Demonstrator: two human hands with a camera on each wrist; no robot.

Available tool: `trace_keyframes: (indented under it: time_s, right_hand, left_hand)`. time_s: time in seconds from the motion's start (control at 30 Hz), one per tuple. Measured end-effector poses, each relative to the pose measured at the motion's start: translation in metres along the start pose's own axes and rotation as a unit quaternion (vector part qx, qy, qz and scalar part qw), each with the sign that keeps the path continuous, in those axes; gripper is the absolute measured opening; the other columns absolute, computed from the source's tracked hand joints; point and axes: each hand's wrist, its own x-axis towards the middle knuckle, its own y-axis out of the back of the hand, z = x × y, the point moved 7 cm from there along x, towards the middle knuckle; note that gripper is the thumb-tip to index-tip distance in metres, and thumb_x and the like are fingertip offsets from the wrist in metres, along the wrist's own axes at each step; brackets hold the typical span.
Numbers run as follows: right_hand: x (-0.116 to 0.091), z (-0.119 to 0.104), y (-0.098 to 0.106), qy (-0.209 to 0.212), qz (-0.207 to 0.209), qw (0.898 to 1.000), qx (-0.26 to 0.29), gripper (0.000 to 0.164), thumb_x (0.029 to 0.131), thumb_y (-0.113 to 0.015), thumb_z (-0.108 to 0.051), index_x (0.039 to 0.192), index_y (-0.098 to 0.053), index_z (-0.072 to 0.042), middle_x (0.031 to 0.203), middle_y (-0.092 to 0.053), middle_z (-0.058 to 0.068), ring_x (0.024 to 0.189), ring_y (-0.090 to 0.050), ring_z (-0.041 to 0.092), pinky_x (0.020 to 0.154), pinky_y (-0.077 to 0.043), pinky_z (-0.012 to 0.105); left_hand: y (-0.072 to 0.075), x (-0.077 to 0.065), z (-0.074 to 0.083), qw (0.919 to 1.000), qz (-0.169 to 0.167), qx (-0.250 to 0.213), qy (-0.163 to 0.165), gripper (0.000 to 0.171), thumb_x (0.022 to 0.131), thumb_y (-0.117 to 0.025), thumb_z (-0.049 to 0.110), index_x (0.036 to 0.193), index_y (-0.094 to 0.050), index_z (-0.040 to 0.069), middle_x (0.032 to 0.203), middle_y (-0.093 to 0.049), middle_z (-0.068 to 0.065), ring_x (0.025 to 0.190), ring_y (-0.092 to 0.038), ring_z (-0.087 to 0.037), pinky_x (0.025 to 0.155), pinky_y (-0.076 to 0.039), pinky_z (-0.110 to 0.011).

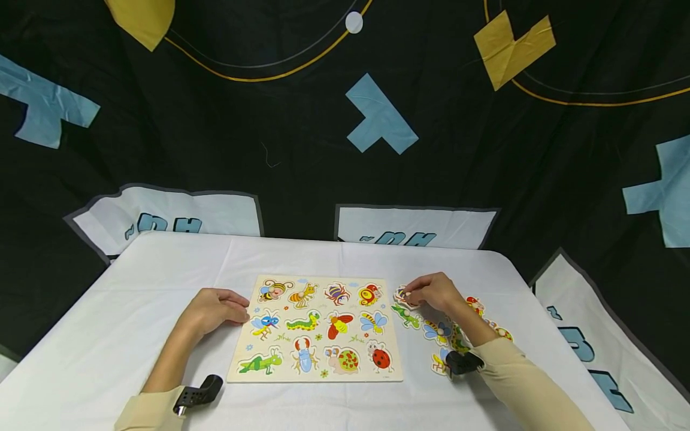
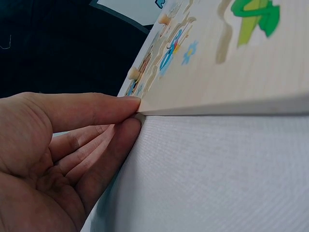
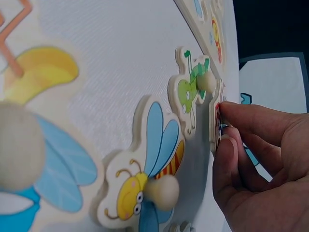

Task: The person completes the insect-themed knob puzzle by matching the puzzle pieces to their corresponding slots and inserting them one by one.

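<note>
"Anything readable?"

"Hardly. The white panels (image 1: 415, 222) on the black curtain (image 1: 302, 137) carry dark-outlined blue letters (image 1: 187, 225), cropped, no word I can make out. The board's (image 1: 323, 306) corner print is too small."

"And the board?"

"Pale, flat wood on the counter's (image 1: 97, 335) white, fine-ribbed cloth. Shaped recesses, bright printed bugs, three rows of four."

"The fingers?"

"The left hand's (image 1: 215, 310) thumb and fingertip pinch the board's left edge. The right hand's (image 1: 435, 292) fingers are together, clamped on a piece (image 3: 214, 118) just right of the board's upper right corner."

"Loose ones?"

"To the right, partly under the forearm: thick, bug-shaped wood with smooth faces. The blue-winged bug (image 3: 126, 193) has a round, bare knob (image 3: 163, 192); so does the green bug (image 3: 186, 94)."
</note>
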Motion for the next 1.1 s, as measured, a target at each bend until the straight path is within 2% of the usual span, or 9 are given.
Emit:
trace_keyframes:
  time_s: [0.57,0.77,1.1]
  right_hand:
    - [0.001,-0.022,-0.013,0.012,-0.012,1.0,0.0,0.017,0.078,-0.08,-0.012,0.095,-0.08,-0.007,0.087,-0.075,0.004,0.077,-0.061,0.018,0.07,-0.05,0.032]
    - [0.002,-0.029,-0.021,0.016,-0.016,1.0,0.009,0.015,0.079,-0.082,-0.013,0.094,-0.08,-0.008,0.089,-0.076,0.003,0.078,-0.063,0.017,0.071,-0.052,0.032]
    - [0.003,-0.039,-0.039,0.028,-0.028,0.999,0.023,0.014,0.078,-0.084,-0.011,0.09,-0.08,-0.008,0.082,-0.076,0.002,0.072,-0.065,0.015,0.067,-0.053,0.03]
  left_hand:
    - [0.0,-0.002,0.001,1.0,-0.001,-0.004,0.003,0.038,0.075,-0.084,0.01,0.109,-0.072,-0.001,0.082,-0.076,-0.004,0.071,-0.067,-0.014,0.068,-0.049,-0.029]
    - [0.0,-0.002,0.0,1.0,-0.001,-0.008,0.005,0.038,0.075,-0.084,0.009,0.109,-0.072,-0.002,0.082,-0.076,-0.005,0.071,-0.068,-0.014,0.067,-0.05,-0.029]
    - [0.0,0.0,-0.001,1.0,0.0,-0.006,0.003,0.038,0.075,-0.084,0.009,0.109,-0.072,-0.002,0.082,-0.076,-0.005,0.071,-0.068,-0.014,0.068,-0.049,-0.029]
